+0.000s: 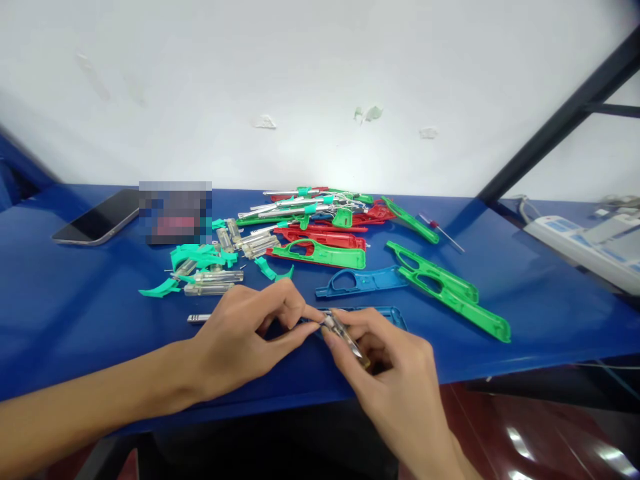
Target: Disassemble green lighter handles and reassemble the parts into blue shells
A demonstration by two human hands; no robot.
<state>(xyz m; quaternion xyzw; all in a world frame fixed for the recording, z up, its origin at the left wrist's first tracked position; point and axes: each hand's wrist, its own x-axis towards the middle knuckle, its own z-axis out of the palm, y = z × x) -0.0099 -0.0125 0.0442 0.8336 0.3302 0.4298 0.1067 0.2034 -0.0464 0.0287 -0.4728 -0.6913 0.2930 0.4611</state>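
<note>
In my right hand [395, 357] is a clear plastic lighter body [349, 339], slanted between thumb and fingers. My left hand [260, 323] meets it at its upper end, with thumb and forefinger pinched together. Whatever sits between those left fingertips is too small to make out. Just behind both hands lies a blue lighter casing half [397, 317], partly covered by them. Another blue casing half [367, 281] rests farther back. A silver metal rod [199, 319] pokes out beside my left wrist.
Several clear lighter bodies [213, 283] and teal trigger pieces [193, 253] lie left of centre. Green casing halves [463, 303] are at the right, near a screwdriver [443, 231]. Behind is a pile of casings with metal rods [295, 203]. A phone [103, 217] and power strip [570, 240] flank these.
</note>
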